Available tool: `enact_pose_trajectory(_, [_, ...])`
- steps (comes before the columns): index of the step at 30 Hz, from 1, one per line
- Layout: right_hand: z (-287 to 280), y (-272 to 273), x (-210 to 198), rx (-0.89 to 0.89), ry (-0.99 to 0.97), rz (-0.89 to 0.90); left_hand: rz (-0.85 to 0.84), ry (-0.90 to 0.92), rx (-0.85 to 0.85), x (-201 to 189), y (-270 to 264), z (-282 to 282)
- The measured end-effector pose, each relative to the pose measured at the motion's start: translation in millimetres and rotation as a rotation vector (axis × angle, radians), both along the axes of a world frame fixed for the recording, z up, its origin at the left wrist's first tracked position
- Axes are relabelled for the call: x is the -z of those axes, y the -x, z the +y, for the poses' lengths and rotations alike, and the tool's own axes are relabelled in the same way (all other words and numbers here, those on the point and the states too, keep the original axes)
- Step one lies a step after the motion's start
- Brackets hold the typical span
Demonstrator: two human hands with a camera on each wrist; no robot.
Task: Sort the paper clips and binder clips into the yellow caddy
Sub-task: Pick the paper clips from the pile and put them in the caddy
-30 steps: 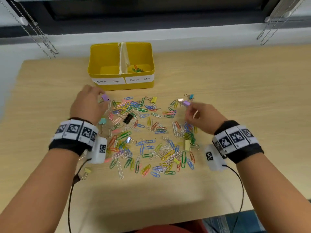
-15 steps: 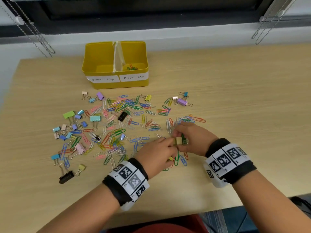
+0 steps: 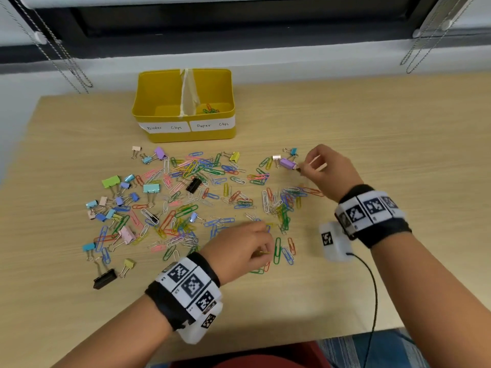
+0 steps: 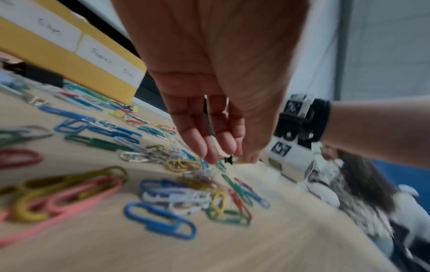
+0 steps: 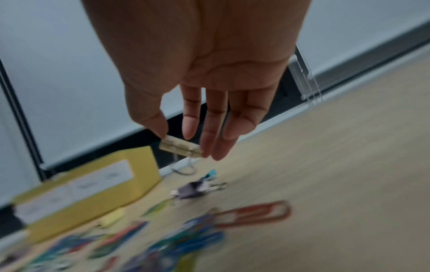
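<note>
Pinched between thumb and fingers, a cream binder clip (image 5: 180, 148) hangs from the right hand (image 5: 197, 73); the left hand (image 4: 216, 82) nips something small and blurred, hard to identify.

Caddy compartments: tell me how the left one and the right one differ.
The left compartment carries the Binder Clips label; the right compartment carries the Paper Clips label. The left compartment shows no clips on the part of its floor in view; the right compartment holds a few paper clips. Both belong to the yellow caddy, split by a pale divider, and each label is white and handwritten.
</note>
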State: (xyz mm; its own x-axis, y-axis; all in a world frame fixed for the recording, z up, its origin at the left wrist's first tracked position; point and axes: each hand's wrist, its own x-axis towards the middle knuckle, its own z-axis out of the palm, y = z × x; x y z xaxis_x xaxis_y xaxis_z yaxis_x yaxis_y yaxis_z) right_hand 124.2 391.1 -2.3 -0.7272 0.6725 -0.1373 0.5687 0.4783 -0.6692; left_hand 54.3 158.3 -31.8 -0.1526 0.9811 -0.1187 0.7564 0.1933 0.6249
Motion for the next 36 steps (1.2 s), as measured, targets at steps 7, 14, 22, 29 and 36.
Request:
enact_pose_trajectory(7, [24.4,21.9,24.1,0.022,-0.180,-0.349,-0.498,0.013,-0.374,-14.2,51.4,8.6])
enact_pose_trajectory(14, [-40.1,0.5,19.8,-0.152,-0.334,-0.183,-0.010,-0.097,-0.370,-29.0,103.4,99.8])
enact_pose_trajectory(22, [-81.2,-10.9,40.9,-0.292,-0.311,-0.343,0.400,0.089,-0.195,2.7,87.8,87.9])
enact_pose_trajectory(29, [-77.0,4.5,30.6,-0.321,-0.292,-0.299,0.360,0.080,-0.117,17.8,73.3,36.1])
enact_pose_trajectory(36, [-96.9,9.2,22.0,-0.461,-0.190,-0.450,0.417,0.135,-0.213,4.3,87.5,30.5])
